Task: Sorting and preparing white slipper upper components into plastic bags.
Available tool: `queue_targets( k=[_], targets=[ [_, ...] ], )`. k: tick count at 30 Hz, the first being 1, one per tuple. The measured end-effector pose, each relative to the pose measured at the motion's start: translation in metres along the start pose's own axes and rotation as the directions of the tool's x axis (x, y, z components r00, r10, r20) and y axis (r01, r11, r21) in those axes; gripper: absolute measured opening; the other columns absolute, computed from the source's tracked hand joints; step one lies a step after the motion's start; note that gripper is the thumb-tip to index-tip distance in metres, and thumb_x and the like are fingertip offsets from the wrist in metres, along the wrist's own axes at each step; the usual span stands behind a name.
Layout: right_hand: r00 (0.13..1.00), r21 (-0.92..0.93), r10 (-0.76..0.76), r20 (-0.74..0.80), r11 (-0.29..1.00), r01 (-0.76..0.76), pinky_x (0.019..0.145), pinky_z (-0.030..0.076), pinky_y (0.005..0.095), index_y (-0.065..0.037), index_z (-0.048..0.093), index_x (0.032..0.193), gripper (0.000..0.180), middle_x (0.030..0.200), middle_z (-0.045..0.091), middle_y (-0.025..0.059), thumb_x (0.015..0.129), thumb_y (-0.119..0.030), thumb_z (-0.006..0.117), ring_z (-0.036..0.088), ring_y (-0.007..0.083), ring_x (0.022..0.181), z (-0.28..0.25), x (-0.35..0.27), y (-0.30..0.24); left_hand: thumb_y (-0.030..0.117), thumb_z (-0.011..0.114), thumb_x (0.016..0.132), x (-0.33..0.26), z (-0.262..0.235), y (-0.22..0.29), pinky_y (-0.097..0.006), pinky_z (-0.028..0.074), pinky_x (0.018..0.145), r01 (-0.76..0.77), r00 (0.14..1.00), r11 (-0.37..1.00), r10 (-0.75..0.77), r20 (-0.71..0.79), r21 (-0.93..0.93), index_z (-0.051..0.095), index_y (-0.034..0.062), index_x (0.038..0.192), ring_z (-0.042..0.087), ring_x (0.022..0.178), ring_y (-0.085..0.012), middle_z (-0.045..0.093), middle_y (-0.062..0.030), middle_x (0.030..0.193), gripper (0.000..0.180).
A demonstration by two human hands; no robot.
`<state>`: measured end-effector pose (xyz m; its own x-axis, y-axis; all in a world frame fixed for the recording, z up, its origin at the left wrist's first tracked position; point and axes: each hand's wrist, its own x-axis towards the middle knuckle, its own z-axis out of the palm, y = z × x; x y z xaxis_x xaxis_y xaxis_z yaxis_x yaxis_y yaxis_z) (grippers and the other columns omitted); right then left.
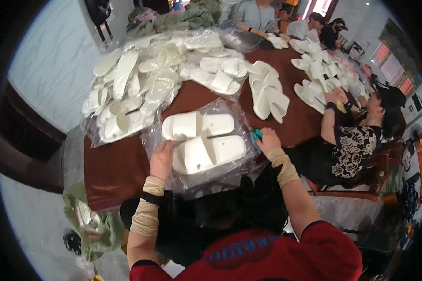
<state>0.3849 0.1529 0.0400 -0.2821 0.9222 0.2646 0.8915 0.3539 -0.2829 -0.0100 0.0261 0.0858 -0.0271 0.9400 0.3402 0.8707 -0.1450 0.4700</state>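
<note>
- Your left hand [162, 159] rests on the near left edge of a clear plastic bag [229, 110] that lies on the brown desk [117, 164], fingers curled over the heel of the nearer white slipper [210, 152].
- Your right hand [268, 140] is at the bag's right edge, closed around a small teal tool [256, 137]; what kind of tool it is cannot be told.
- Your hands are apart, with the bag and the pair of slippers between them.
- The farther white slipper [197, 125] lies just beyond the nearer one, side by side with it, both with their long sides running left to right.
- Whether the pair sits inside the bag or on top of it cannot be told; the plastic spreads out around both.
- Both your forearms wear beige sleeves [147, 213], and your left wrist carries a dark band.
- Far left on the desk lies a heap of bagged white slippers [140, 79], well apart from your hands.
- To the far right of your bag, a loose pair of white slippers [267, 93] lies on the bare desk.
- On the right, a seated person in a flowered top [354, 147] has hands at another pile of slippers [319, 75]; more people sit at the far end.
- A green bag [91, 227] sits on the floor near your left elbow.
</note>
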Motion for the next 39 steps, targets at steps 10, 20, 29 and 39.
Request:
queue_targets(
  k=[10,20,29,39],
  targets=[
    [1.000,-0.023,0.000,-0.002,1.000,0.000,0.085,0.045,0.0418,-0.006,0.051,0.104,0.038,0.101,0.055,0.0147,0.074,-0.021,0.070,0.053,0.0335,0.099,0.010,-0.013,-0.001,0.006,0.055,0.077,-0.004,0.027,-0.017,-0.042,0.043,0.087,-0.174,0.970,0.950,0.119,0.212,0.259,0.051,0.0144,0.127,0.054,0.104,-0.0285,0.059,-0.0070,0.111,0.051],
    [0.974,0.360,0.197,0.109,0.906,-0.223,0.082,0.048,0.0408,-0.006,0.049,0.111,0.042,0.102,0.064,0.0156,0.081,-0.026,0.069,0.062,0.0333,0.094,-0.006,-0.012,0.030,0.017,0.063,0.076,0.007,0.025,-0.029,-0.042,0.046,0.076,-0.157,0.984,0.970,0.138,0.109,0.188,0.061,0.0125,0.086,0.059,0.088,-0.0269,0.058,-0.0055,0.090,0.011],
    [0.997,0.334,-0.083,-0.005,0.939,0.080,0.089,0.043,0.0398,-0.009,0.045,0.131,0.066,0.107,0.055,0.0147,0.076,-0.033,0.073,0.052,0.0328,0.100,-0.049,-0.023,-0.050,0.021,0.062,0.081,0.013,-0.017,-0.032,-0.045,0.048,0.067,0.011,0.997,0.994,-0.003,0.076,-0.113,0.062,0.0078,0.083,0.061,0.076,-0.0360,0.064,-0.0148,0.078,0.013],
    [0.730,-0.005,-0.633,0.257,0.755,0.656,0.081,0.045,0.0394,-0.007,0.053,0.123,0.064,0.096,0.054,0.0100,0.068,-0.032,0.073,0.053,0.0278,0.096,-0.066,0.028,-0.197,0.009,0.060,0.081,0.033,-0.018,-0.029,-0.041,0.048,0.064,-0.131,0.990,0.981,0.122,-0.069,-0.140,0.054,0.0073,0.087,0.061,0.076,-0.0335,0.062,-0.0111,0.080,0.009]
  ],
)
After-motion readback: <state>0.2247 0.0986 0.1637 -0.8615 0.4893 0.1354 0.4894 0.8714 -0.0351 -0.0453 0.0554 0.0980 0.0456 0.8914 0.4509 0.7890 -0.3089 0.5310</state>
